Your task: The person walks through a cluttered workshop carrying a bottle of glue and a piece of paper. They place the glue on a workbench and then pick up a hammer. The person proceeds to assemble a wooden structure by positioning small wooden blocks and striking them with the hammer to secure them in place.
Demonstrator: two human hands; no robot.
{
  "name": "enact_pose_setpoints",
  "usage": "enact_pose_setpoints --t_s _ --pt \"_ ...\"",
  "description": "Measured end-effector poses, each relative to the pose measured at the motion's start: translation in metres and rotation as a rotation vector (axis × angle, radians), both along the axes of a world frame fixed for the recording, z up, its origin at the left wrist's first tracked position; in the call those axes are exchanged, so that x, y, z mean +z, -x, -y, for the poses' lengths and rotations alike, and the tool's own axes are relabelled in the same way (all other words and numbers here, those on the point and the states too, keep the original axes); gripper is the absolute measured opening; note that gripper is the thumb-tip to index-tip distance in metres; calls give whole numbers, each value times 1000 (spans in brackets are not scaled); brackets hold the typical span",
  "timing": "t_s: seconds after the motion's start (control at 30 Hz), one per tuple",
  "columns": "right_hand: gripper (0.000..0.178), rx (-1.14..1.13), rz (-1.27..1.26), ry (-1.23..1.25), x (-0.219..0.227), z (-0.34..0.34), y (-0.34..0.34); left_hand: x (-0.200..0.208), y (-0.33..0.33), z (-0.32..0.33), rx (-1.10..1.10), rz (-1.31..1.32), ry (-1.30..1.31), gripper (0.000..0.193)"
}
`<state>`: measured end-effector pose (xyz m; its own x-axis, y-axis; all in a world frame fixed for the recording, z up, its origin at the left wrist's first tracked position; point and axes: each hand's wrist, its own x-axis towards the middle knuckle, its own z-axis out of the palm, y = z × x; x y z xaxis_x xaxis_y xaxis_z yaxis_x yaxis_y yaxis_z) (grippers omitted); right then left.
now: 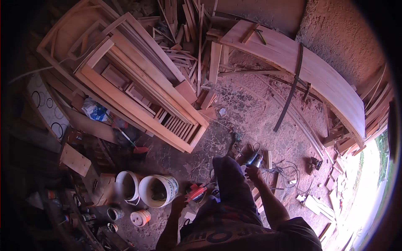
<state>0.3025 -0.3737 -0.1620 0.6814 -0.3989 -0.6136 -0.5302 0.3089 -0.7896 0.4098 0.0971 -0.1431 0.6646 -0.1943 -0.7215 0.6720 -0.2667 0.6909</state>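
Observation:
My left hand (179,203) hangs at my left side, beside a large white bucket (171,188). Close to its fingertips is a red object (195,192), perhaps a tool; I cannot tell whether the hand touches it. My right hand (253,172) is held at the right of my bent leg. Just beyond it on the floor lies a bluish-silver power tool (253,158), with a tangled cable (289,169) to its right. Both hands are dark and small, so their fingers do not show clearly.
Stacked wooden frames (142,90) and a louvred panel (180,125) lean at the far left. A long wooden workbench (310,67) curves across the far right. A red-headed broom (140,149), a small orange-labelled pail (140,218) and wood offcuts (318,207) lie about.

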Motion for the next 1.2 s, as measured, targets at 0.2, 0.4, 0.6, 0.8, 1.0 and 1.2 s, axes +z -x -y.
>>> enact_pose_setpoints --t_s 0.2,0.4,0.6,0.8,1.0,1.2 --pt "42 -145 209 -90 -15 65 -137 -35 -167 96 -313 429 -40 22" --pt "40 -104 14 152 14 176 -285 -9 -343 251 65 57 48 30" --pt "40 -185 113 308 80 302 -386 16 -497 432 2 -95 378 37" --pt "31 -176 152 753 101 412 -447 19 -601 631 -10 -187 608 63" --pt "25 -184 256 1113 120 536 -535 -10 -677 801 106 -312 780 77" --pt "35 -56 -7 1364 106 685 -654 -50 -733 915 337 -474 939 84"
